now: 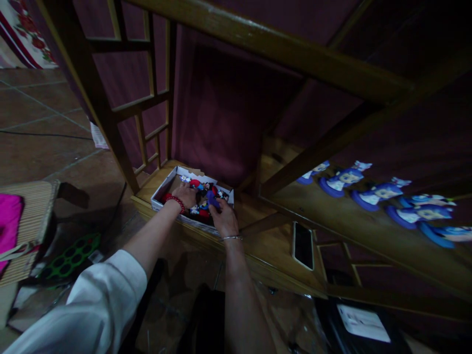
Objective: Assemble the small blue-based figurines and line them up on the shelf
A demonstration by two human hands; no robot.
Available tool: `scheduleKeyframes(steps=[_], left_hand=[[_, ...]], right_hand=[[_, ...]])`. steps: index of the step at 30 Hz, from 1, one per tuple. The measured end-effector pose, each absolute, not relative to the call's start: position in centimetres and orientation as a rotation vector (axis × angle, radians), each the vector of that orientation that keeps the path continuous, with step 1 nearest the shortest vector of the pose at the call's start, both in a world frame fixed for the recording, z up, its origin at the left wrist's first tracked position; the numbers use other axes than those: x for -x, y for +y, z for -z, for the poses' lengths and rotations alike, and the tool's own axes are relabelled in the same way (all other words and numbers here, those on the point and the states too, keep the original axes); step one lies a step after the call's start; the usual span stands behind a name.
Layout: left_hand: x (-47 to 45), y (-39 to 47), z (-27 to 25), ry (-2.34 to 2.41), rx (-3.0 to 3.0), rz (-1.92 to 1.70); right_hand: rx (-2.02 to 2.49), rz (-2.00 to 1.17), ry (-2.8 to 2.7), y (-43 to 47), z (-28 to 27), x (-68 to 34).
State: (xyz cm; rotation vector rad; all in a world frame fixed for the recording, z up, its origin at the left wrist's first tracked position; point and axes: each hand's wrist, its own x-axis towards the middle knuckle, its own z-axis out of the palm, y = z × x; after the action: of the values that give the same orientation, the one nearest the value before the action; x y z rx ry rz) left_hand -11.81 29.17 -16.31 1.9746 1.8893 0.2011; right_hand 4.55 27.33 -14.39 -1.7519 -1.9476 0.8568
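Note:
A shallow white cardboard box point(156, 200) full of small painted figurines point(201, 186) in red, black, white and blue sits on a wooden shelf. My left hand point(184, 195), with a red bead bracelet at the wrist, reaches into the box. Its fingers look stretched out over the figurines, their tips partly lost among them. Over the box's right part, my right hand point(224, 216) pinches a small purple-blue piece point(212, 199), whose exact kind is too dim to make out. A thin bangle circles that wrist.
Several blue-haired figurines on round bases point(379, 192) stand along a raised shelf at right. A phone point(303, 246) lies on the lower shelf. Wooden lattice point(151, 98) rises behind the box. At left are a woven stool point(35, 216) and a green holed tray point(72, 255).

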Motion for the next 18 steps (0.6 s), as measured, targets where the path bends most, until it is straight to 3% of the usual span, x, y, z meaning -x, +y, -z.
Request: scheduleKeyframes(steps=[12, 18], left_hand=[[14.3, 28.4, 15.3, 2.261, -1.864, -0.059], [13.6, 28.5, 14.9, 2.260, -1.903, -0.322]], right_hand=[[1.769, -0.837, -1.982, 27.1, 14.4, -4.2], [1.766, -0.842, -2.019, 27.2, 14.6, -3.6]])
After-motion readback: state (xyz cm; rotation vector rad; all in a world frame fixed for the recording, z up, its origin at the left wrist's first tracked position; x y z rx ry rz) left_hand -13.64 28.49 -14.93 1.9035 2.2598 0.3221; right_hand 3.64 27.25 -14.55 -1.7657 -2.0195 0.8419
